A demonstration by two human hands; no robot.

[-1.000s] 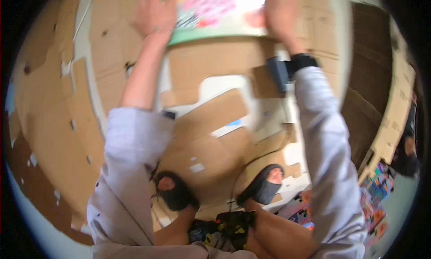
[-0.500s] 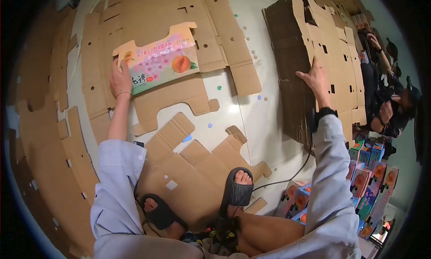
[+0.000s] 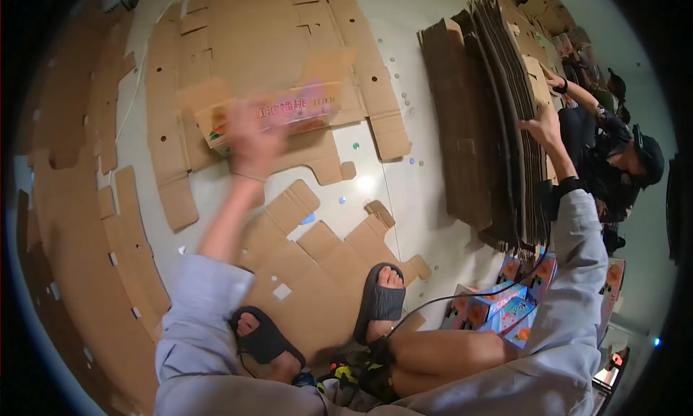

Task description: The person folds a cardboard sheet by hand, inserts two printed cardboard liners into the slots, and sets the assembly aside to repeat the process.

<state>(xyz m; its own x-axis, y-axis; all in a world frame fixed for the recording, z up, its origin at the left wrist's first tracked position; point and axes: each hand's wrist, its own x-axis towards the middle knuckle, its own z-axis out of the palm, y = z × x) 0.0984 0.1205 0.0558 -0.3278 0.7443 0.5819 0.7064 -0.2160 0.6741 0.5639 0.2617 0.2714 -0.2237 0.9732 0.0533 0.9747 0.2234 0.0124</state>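
A printed carton (image 3: 307, 107) with a peach picture and pink lettering lies across flat brown cardboard at upper centre, blurred by motion. My left hand (image 3: 256, 138) is over its near side, too smeared to show what the fingers do. On the right, my right hand (image 3: 546, 129) rests at the top edge of a tall stack of folded cardboard (image 3: 462, 127), thumb apart from the fingers. The stack's upper sheets are separated from the part on the left by a dark gap.
Flat cardboard sheets (image 3: 79, 199) cover the left floor. More cardboard (image 3: 303, 264) lies under my feet. Printed cartons (image 3: 505, 311) are piled at lower right beside a black cable (image 3: 447, 296). A person in a black cap (image 3: 624, 156) reaches toward the stack from the right.
My left hand has moved right, and the printed carton has shifted right and turned. My right hand has moved right; the stack's sheets have tilted right and parted. The other person has come closer.
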